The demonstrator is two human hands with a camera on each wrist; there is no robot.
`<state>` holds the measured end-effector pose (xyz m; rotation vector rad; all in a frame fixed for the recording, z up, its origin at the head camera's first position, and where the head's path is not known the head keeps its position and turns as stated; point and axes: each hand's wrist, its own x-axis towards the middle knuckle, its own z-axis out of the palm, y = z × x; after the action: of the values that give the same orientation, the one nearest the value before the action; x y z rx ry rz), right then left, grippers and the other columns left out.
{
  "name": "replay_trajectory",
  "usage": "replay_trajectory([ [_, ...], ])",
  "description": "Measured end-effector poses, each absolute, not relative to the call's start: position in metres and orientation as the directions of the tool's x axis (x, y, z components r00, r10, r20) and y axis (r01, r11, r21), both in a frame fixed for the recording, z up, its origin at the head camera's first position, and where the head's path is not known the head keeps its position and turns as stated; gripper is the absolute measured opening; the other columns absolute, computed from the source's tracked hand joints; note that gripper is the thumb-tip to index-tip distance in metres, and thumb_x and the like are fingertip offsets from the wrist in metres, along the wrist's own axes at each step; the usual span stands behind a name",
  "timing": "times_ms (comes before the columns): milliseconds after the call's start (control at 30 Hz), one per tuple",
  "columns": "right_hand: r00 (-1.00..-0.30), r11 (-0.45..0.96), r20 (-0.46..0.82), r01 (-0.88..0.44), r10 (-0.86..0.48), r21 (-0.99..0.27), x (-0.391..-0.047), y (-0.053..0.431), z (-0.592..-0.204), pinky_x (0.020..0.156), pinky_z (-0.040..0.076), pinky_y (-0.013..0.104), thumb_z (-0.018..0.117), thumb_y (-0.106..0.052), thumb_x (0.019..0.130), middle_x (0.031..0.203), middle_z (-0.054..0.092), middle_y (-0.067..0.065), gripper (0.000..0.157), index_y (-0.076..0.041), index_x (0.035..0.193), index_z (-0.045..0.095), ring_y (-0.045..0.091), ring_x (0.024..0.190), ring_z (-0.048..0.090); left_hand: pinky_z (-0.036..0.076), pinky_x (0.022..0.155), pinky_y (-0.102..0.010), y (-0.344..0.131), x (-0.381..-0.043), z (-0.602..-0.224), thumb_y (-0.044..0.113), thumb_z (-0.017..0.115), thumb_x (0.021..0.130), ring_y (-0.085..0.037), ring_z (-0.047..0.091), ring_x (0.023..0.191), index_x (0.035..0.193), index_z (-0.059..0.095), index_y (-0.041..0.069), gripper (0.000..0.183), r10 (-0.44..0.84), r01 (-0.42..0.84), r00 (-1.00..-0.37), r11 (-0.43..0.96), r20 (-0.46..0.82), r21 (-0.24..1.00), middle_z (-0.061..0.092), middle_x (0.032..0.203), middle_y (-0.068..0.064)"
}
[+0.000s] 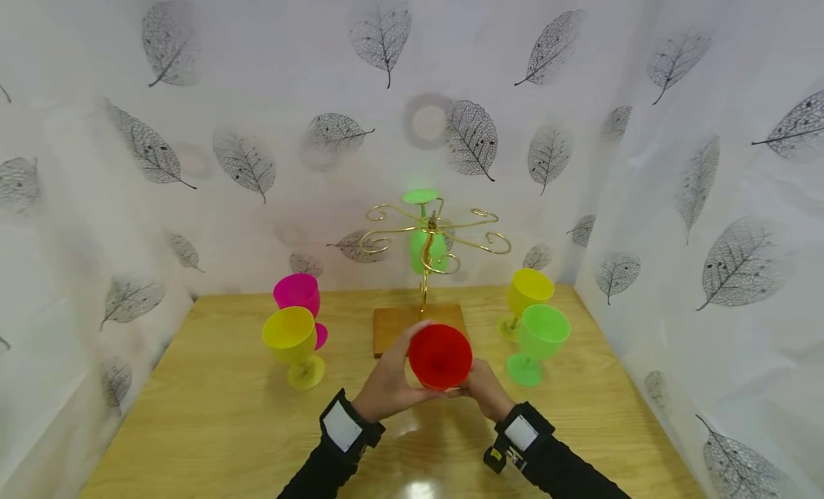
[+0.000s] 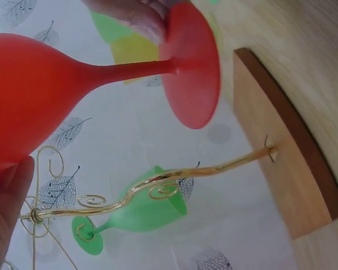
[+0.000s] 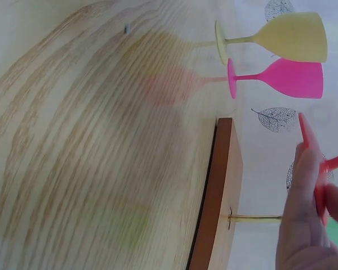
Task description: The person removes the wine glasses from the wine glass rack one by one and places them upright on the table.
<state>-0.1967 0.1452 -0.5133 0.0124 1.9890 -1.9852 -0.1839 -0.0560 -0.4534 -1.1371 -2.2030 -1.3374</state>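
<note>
Both hands hold a red plastic goblet (image 1: 440, 356) in front of the gold wire rack (image 2: 219, 169), its open mouth facing the head camera. My left hand (image 1: 386, 388) grips the bowl from the left, with its fingers (image 2: 14, 185) against the bowl's side. At the other end, my right hand (image 1: 487, 390) pinches the round foot between thumb and fingers (image 3: 304, 197). From one curled arm of the rack a green goblet (image 2: 143, 211) hangs upside down by its foot. The rack's post rises from a wooden block base (image 1: 391, 329), just beyond the red goblet.
Left of the rack stand a magenta goblet (image 1: 297, 292) and a yellow goblet (image 1: 290, 333). On the right stand another yellow goblet (image 1: 531, 287) and a green goblet (image 1: 543, 331). Leaf-printed white sheeting (image 1: 257, 70) surrounds the wooden table (image 1: 212, 413) at the back and sides.
</note>
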Motion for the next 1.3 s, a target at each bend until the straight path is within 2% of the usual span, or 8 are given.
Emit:
replay_trajectory([
  [167,-0.92,0.094,-0.23,0.211,-0.317,-0.973,-0.199,0.149,-0.512,0.076,0.059,0.036,0.055,-0.007,0.089,0.089,0.069,0.0,0.039,0.011,0.123,0.052,0.011,0.076,0.067,0.054,0.092,-0.036,-0.053,-0.185,-0.451,0.021,0.088,0.063,-0.024,0.057,0.116,0.141,0.032,0.007,0.097,0.411,0.728,-0.678,0.265,0.609,0.632,0.054,0.131,-0.01],
  [300,-0.908,0.192,-0.237,0.179,-0.345,-0.965,-0.201,0.149,-0.51,0.079,0.058,0.042,0.053,-0.02,0.096,0.099,0.07,0.012,0.041,0.01,0.124,0.053,0.016,0.084,0.068,0.056,0.086,-0.037,-0.054,-0.183,-0.452,0.023,0.087,0.064,-0.024,0.059,0.112,0.139,0.036,0.005,0.092,0.35,0.666,-0.743,0.301,0.57,0.683,0.057,0.128,-0.009],
  [500,-0.957,0.278,-0.085,0.005,-0.277,-0.961,-0.202,0.146,-0.497,0.084,0.057,0.042,0.048,-0.024,0.099,0.123,0.059,0.025,0.043,0.006,0.129,0.051,0.027,0.105,0.063,0.058,0.083,-0.038,-0.056,-0.181,-0.453,0.025,0.086,0.066,-0.024,0.061,0.107,0.137,0.038,0.006,0.089,0.319,0.611,-0.79,0.335,0.524,0.718,0.06,0.124,-0.01],
  [767,-0.933,0.119,0.166,-0.213,-0.319,-0.97,-0.203,0.148,-0.472,0.092,0.049,0.018,0.041,-0.024,0.101,0.135,0.05,0.025,0.042,0.001,0.136,0.043,-0.004,0.108,0.056,0.057,0.081,-0.032,-0.058,-0.181,-0.46,0.024,0.087,0.065,-0.019,0.061,0.106,0.136,0.04,0.007,0.087,0.281,0.529,-0.847,0.378,0.451,0.759,0.06,0.124,-0.006],
  [867,-0.889,0.059,0.228,-0.272,-0.397,-0.96,-0.201,0.147,-0.468,0.098,0.045,0.017,0.04,-0.019,0.101,0.142,0.041,0.026,0.045,-0.001,0.141,0.034,-0.004,0.118,0.05,0.057,0.082,-0.032,-0.059,-0.182,-0.463,0.024,0.086,0.066,-0.018,0.061,0.106,0.136,0.039,0.008,0.086,0.285,0.514,-0.856,0.367,0.432,0.776,0.06,0.124,-0.005],
  [1033,-0.807,0.068,0.312,-0.396,-0.502,-0.916,-0.198,0.141,-0.466,0.101,0.045,0.024,0.059,-0.025,0.092,0.145,0.04,0.02,0.066,-0.008,0.147,0.026,0.013,0.127,0.047,0.057,0.084,-0.033,-0.06,-0.183,-0.467,0.027,0.085,0.068,-0.018,0.059,0.109,0.137,0.038,0.013,0.085,0.317,0.521,-0.847,0.329,0.428,0.788,0.058,0.127,-0.003],
  [1167,-0.791,0.116,0.328,-0.444,-0.517,-0.889,-0.197,0.136,-0.465,0.1,0.046,0.028,0.075,-0.036,0.078,0.143,0.042,0.014,0.089,-0.008,0.147,0.027,0.021,0.126,0.047,0.056,0.087,-0.036,-0.06,-0.183,-0.468,0.028,0.083,0.07,-0.02,0.058,0.113,0.138,0.037,0.015,0.084,0.341,0.536,-0.832,0.292,0.437,0.792,0.056,0.129,-0.003],
  [1300,-0.796,0.15,0.329,-0.458,-0.508,-0.876,-0.196,0.135,-0.467,0.096,0.049,0.027,0.08,-0.035,0.073,0.143,0.043,0.013,0.091,-0.011,0.146,0.031,0.025,0.124,0.048,0.056,0.087,-0.036,-0.062,-0.182,-0.469,0.034,0.083,0.07,-0.02,0.058,0.113,0.14,0.036,0.012,0.087,0.36,0.53,-0.834,0.312,0.418,0.789,0.055,0.129,-0.004],
])
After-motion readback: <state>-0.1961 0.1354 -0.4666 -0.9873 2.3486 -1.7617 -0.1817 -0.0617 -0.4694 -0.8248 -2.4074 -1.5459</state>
